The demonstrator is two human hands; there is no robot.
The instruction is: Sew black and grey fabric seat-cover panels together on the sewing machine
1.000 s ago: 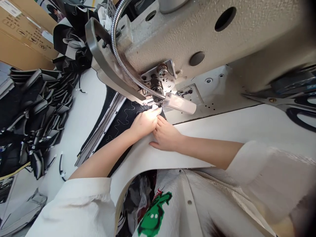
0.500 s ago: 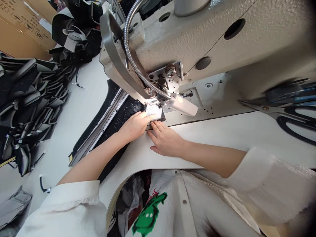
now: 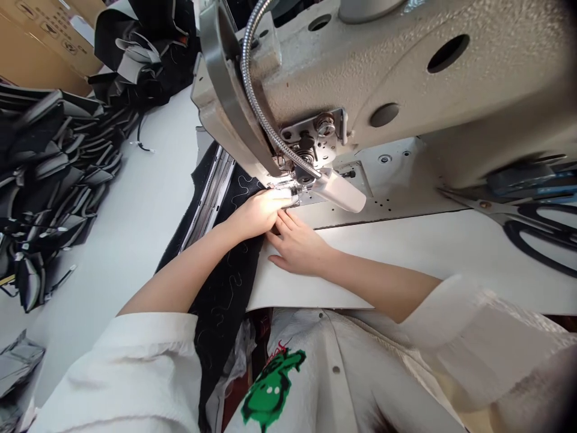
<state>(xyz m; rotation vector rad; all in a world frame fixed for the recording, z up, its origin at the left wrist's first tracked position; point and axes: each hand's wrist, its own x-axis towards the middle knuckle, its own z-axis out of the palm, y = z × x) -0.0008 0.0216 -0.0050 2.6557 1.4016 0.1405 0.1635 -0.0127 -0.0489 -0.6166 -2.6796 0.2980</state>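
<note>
My left hand (image 3: pixel 256 213) is at the sewing machine's needle area, its fingers bent and together on the black fabric piece (image 3: pixel 225 291) beside the presser foot. Bright lamp light washes out its fingertips, and the white patch under them is mostly hidden. Touching it, my right hand (image 3: pixel 300 243) lies with fingers stretched and thumb apart at the fabric's edge by the front of the bed. White wavy stitching runs over the fabric, which hangs past the table edge towards my lap. The sewing machine (image 3: pixel 315 78) stands above both hands, its white lamp (image 3: pixel 340 191) close to the needle.
Black-handled scissors (image 3: pixel 541 225) lie on the right of the machine bed. Stacks of black and grey cut pieces (image 3: pixel 58 156) cover the table's left side. A cardboard box (image 3: pixel 42 45) stands behind them. Short dark strips (image 3: pixel 142 141) lie on the white tabletop (image 3: pixel 130 198).
The black fabric has swung round and now hangs over the table's front edge. My left hand has slid forward over the white patch. My right hand has shifted slightly up beside it.
</note>
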